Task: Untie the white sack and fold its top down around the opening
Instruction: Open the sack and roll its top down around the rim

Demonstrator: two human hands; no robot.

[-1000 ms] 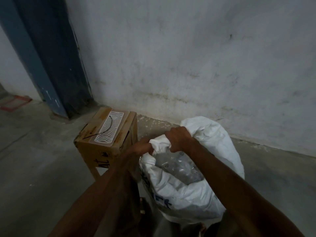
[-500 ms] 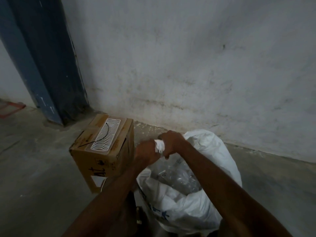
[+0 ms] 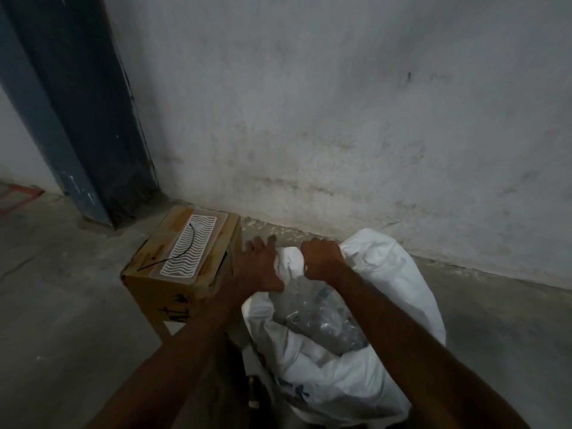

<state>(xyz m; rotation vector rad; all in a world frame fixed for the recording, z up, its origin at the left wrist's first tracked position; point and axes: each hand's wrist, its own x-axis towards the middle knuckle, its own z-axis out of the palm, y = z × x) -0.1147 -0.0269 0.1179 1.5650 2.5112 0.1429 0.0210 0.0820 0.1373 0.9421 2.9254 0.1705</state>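
The white sack [image 3: 387,274] stands on the floor by the wall, its mouth open and clear plastic bottles [image 3: 322,323] showing inside. My right hand [image 3: 322,258] is closed on a bunched fold of the sack's far rim. My left hand [image 3: 260,264] lies at the rim's left side with its fingers spread; its thumb touches the white fabric. The near rim sags in folds with blue print low on the front.
A cardboard box [image 3: 161,292] stands just left of the sack, with a white wavy mat [image 3: 192,246] and a thin black tie [image 3: 185,252] on top. The stained wall [image 3: 340,119] runs behind. A dark blue pillar [image 3: 77,119] stands at the left. Concrete floor [image 3: 62,320] spreads left.
My left hand let go of the bunched sack top and spread its fingers, shifting left toward the box. The right hand keeps its hold on the rim.
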